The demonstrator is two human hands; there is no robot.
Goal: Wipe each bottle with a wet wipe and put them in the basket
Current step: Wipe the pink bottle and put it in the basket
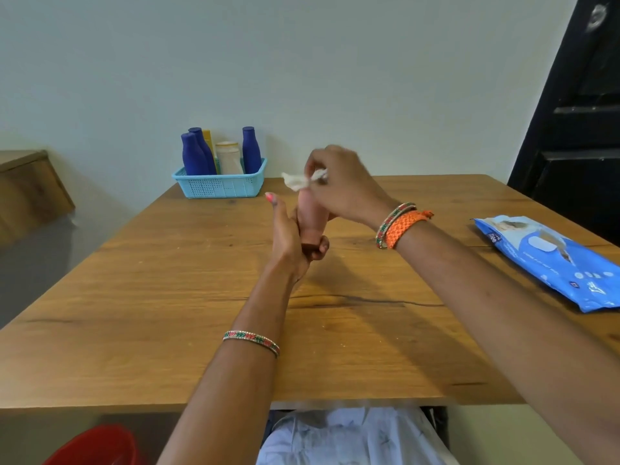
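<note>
Right at the bottom edge, under the tabletop (167, 297), you can see pale cloth on the person's lap (352, 437) and a red tub (97, 446) off to the left on the floor. Then it's a big wood-grain tabletop, warm brown, with a dark crack line running across the middle.

Over the middle of it, the left hand (288, 236) grips a pink bottle (310, 216) upside down, fingers curled round the brown cap end, so the bottle is held just above the wood, not standing on it. The right hand (342, 182) pinches a crumpled white wet wipe (297, 181) against the bottle's upper end. Bangles on both wrists, plus an orange braided band on the right one.

Off to the right, near the edge, lies a blue pack of wipes (550, 260), flat.

Far end of the tabletop, against the wall: a light blue basket (219, 186) holding three dark blue bottles (193, 156), a whitish one (228, 158) and a yellow one (208, 139) tucked behind.

Behind all that is a plain pale greenish wall, a dark door on the right, and a wooden piece of furniture (30, 189) on the left.
</note>
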